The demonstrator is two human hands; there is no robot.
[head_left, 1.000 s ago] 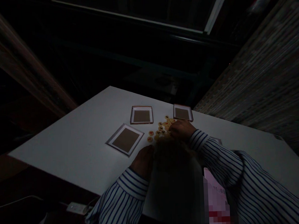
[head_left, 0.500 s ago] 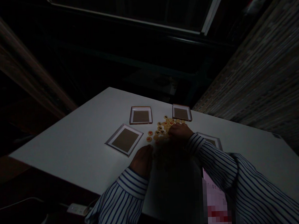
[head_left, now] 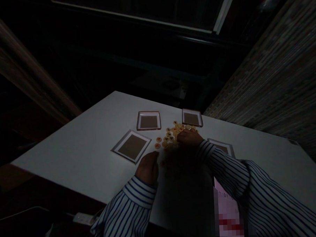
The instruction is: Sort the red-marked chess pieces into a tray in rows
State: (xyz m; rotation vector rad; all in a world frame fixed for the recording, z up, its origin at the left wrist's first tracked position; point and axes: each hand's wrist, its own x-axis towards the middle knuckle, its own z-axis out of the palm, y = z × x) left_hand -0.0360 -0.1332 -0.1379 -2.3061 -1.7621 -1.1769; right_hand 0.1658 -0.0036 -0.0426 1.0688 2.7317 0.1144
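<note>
A heap of round wooden xiangqi pieces [head_left: 169,134] lies on the white table, some marked in red and others in black. My right hand [head_left: 189,137] is at the heap's right side, knuckles up and fingers curled down among the pieces; what its fingertips hold is hidden. Left of the heap, my left hand [head_left: 147,168] rests on its edge near the tabletop, just below two red-marked pieces. Its fingers are turned away and in shadow, so I cannot see whether they hold anything. Dark shadow covers more pieces between my hands.
Shallow framed trays surround the heap: one at the left [head_left: 132,146], one behind [head_left: 148,120], one at the back right [head_left: 192,117], and one partly behind my right sleeve [head_left: 221,148]. The white table [head_left: 78,146] has a lit screen [head_left: 227,209] at its near edge.
My left hand has shifted slightly, and a piece in the shadow beside it now shows. My right hand stays at the heap with little visible movement. The whole view has tilted slightly.
</note>
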